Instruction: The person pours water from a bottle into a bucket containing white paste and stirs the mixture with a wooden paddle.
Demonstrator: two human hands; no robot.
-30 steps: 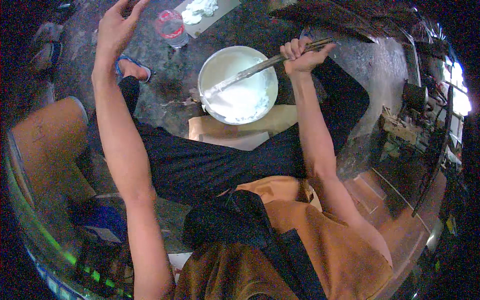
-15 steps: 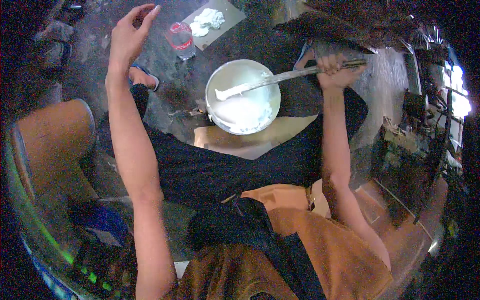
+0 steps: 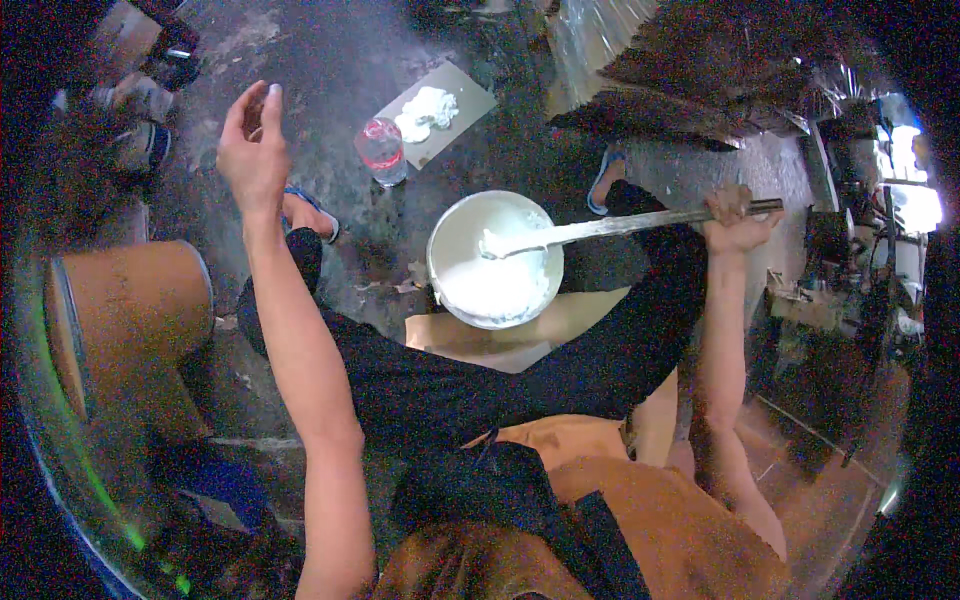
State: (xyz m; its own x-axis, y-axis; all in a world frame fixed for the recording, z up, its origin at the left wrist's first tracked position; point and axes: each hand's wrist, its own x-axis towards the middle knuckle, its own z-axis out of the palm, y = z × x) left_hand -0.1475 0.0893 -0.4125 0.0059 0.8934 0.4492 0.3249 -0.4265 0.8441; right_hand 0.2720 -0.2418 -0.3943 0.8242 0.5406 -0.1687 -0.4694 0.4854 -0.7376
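Observation:
My right hand (image 3: 738,222) is wrapped round the dark end of a long stick (image 3: 630,223). The stick's other end, coated in white paste, reaches over a white bucket (image 3: 436,275) that stands between my legs. Thick white paste (image 3: 495,292) lies in the bucket and clings to its inner wall. Out to the left, my left hand (image 3: 255,155) is raised, empty, with fingers loosely bent and apart. Beyond the bucket stands a clear drinking glass (image 3: 383,155) with red marking. Beside it, a white lump (image 3: 428,110) rests on a flat sheet (image 3: 472,100).
A brown drum (image 3: 135,305) lies on its side at the left. Bundled straw-like material (image 3: 690,70) fills the far right, with clutter along the right edge. Cardboard (image 3: 440,335) sits under the near side of the bucket. My sandalled feet flank the work area.
The whole view has shifted, so everything sits lower in the picture. My right hand has drawn the stick to the right; its coated end moved from the bucket's left side toward the middle.

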